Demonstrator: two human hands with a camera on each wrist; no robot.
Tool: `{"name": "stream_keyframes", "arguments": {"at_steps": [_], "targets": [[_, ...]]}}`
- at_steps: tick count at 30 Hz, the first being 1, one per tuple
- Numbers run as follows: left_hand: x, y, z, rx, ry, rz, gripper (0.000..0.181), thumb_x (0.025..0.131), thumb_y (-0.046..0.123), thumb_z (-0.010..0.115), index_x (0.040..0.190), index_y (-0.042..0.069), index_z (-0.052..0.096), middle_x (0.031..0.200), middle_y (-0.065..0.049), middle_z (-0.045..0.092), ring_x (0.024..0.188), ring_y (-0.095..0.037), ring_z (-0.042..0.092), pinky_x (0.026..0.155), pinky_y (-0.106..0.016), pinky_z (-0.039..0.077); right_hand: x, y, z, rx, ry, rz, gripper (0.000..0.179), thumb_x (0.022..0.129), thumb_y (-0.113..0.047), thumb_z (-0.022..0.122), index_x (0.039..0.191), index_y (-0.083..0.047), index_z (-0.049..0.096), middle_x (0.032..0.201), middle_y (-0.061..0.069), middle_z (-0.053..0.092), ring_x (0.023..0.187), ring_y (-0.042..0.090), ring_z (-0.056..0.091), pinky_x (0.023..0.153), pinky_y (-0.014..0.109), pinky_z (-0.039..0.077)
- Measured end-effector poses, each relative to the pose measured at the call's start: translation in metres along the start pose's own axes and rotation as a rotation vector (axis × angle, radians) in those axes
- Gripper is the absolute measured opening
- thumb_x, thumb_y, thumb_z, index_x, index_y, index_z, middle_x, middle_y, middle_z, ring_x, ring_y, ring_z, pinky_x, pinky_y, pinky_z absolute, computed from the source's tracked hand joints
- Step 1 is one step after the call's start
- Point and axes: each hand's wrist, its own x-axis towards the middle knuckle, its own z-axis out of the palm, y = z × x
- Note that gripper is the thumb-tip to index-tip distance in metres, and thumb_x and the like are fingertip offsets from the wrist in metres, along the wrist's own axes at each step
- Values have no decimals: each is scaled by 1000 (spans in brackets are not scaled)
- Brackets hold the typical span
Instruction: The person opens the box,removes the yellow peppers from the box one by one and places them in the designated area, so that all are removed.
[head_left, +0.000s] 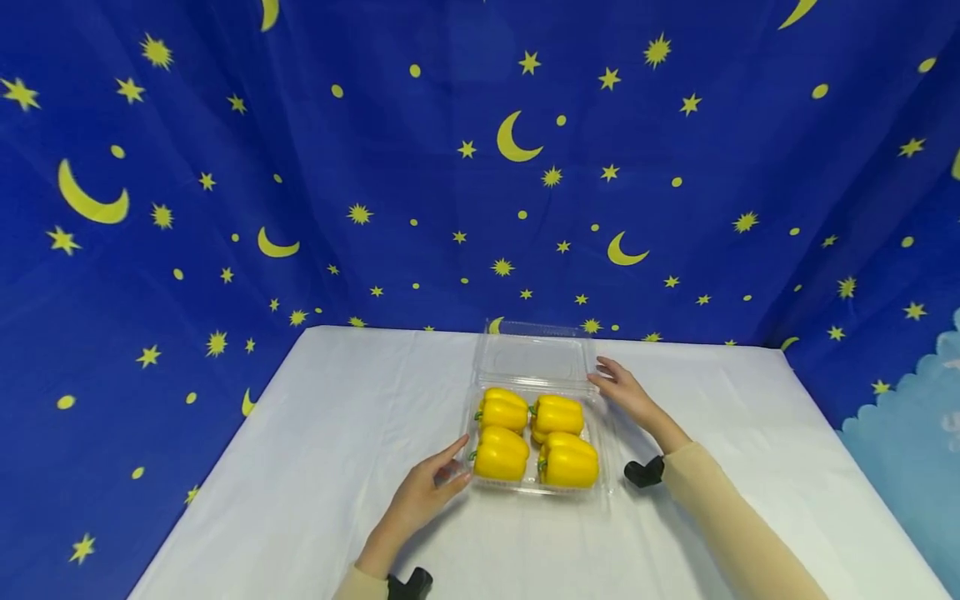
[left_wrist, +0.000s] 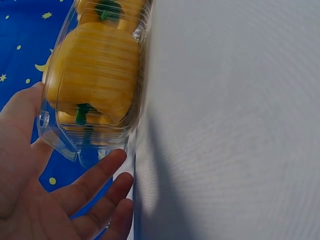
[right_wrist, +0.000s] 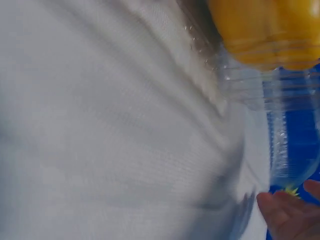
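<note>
Several yellow bell peppers (head_left: 568, 461) with green stems lie on their sides in two rows inside a clear plastic clamshell container (head_left: 531, 486). Its transparent lid (head_left: 534, 358) is folded back toward the rear curtain. My left hand (head_left: 423, 496) is at the container's front left side, fingers extended, thumb tip right at the rim in the left wrist view. Beside the lid's right edge, near the hinge, is my right hand (head_left: 628, 398), its fingers loosely extended. Only the fingertips of the right hand (right_wrist: 287, 212) show in the right wrist view, close to the lid's clear plastic.
A white cloth (head_left: 322, 450) covers the table. Behind and along both sides hangs a blue curtain (head_left: 420, 183) with yellow moons and stars. Black wrist mounts (head_left: 643, 472) stick out near both sleeves.
</note>
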Motion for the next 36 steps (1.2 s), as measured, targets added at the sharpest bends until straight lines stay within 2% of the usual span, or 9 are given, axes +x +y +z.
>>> {"name": "stream_keyframes", "arguments": {"at_steps": [7,9,12,16,19,23,28,36], "targets": [[2,-1,-2,14,-23,21,57,89,40,64,141,22,48,112,-9,67,97,-19,59,86,-41,49,-34,-19,3,-150,250,-6,52,98,-19,52,139,9,35,143,32,37,128,48,40,106,55,37],[2,0,-4,37,-19,34,57,88,39,65,140,21,49,109,-9,66,95,-18,59,85,-40,49,-46,-29,7,-157,322,-30,47,97,-16,53,134,10,41,138,31,43,125,47,44,104,55,38],[4,-1,-7,89,-7,56,57,87,38,67,139,21,50,101,-5,64,90,-15,56,81,-34,48,-65,-45,18,-175,366,-104,42,95,-15,56,128,9,48,131,30,50,120,45,49,101,56,41],[8,1,-11,127,1,80,58,85,36,70,138,22,52,87,0,57,80,-13,49,71,-25,42,-88,-59,40,-242,336,-215,40,92,-15,61,125,6,52,126,26,56,114,41,54,94,56,46],[10,2,-13,131,-14,93,59,85,36,70,139,21,51,83,-1,54,73,-12,45,65,-21,37,-105,-65,58,-301,283,-244,44,89,-18,66,126,4,53,126,22,57,113,38,56,92,54,48],[10,2,-14,124,-40,73,61,85,38,69,140,21,48,84,-1,53,69,-11,43,60,-20,36,-119,-67,77,-374,255,-214,55,84,-27,73,127,2,54,127,20,59,117,38,56,96,52,46],[8,2,-12,88,-53,30,62,86,38,68,142,22,46,86,-1,53,69,-11,42,59,-20,36,-123,-69,88,-412,253,-142,66,78,-33,78,129,0,53,128,20,59,119,39,55,98,53,45],[7,2,-8,63,-41,11,62,86,38,68,142,22,46,86,-2,54,70,-10,43,61,-20,37,-121,-63,98,-452,255,-150,69,68,-29,86,118,7,55,113,20,61,104,32,60,92,47,49]]}}
